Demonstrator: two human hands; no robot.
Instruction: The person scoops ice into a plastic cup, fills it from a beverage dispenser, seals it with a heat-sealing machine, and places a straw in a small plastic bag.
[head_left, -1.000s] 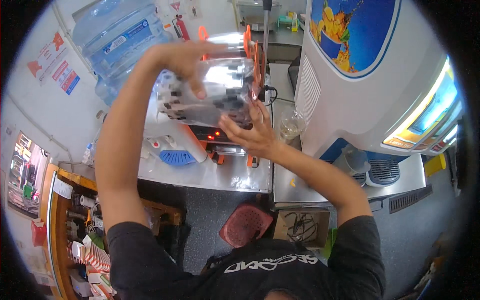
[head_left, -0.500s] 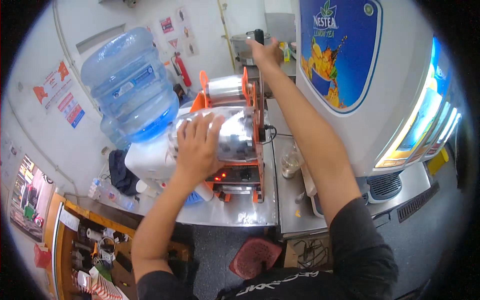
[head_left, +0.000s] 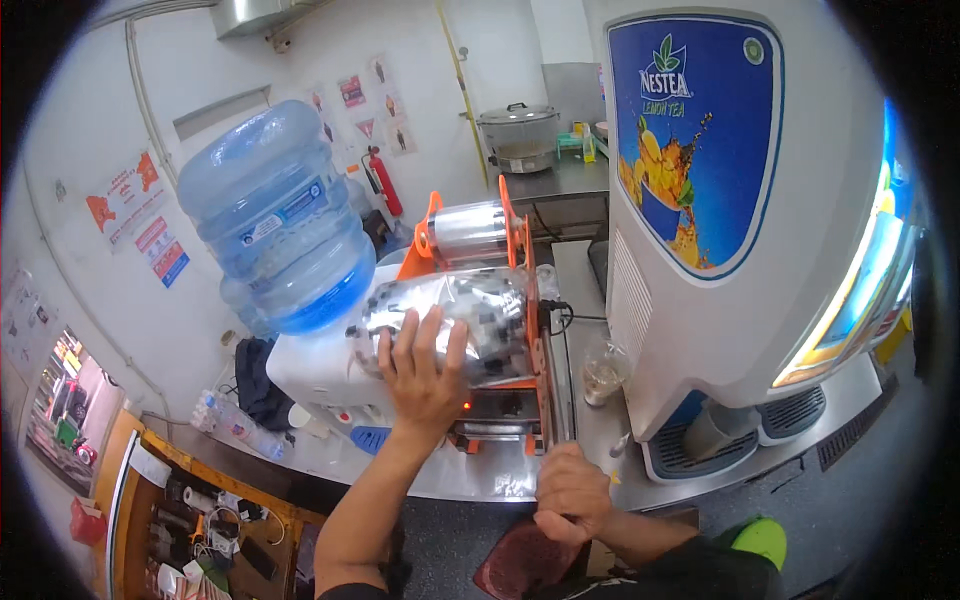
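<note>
An orange-framed cup sealing machine [head_left: 522,245] stands on the steel counter, with a roll of clear film [head_left: 468,232] at its top. My left hand [head_left: 425,375] lies with fingers spread on the shiny, dark-patterned film [head_left: 480,310] over the machine's front. My right hand [head_left: 572,492] is closed round the end of the metal lever [head_left: 560,395] on the machine's right side. The lever now points down toward me, and its handle is hidden in my fist. A small red light [head_left: 467,406] glows on the machine's lower front.
A water dispenser with a large blue bottle [head_left: 275,225] stands at the left. To the right is a tall drink dispenser [head_left: 700,330]. Between it and the lever sits a clear plastic cup [head_left: 602,378]. A large lidded pot [head_left: 518,138] is on the back counter.
My right hand has come from the far, raised end of the lever down toward me, with the lever swung down. My left hand stays on the film. The view has shifted.
</note>
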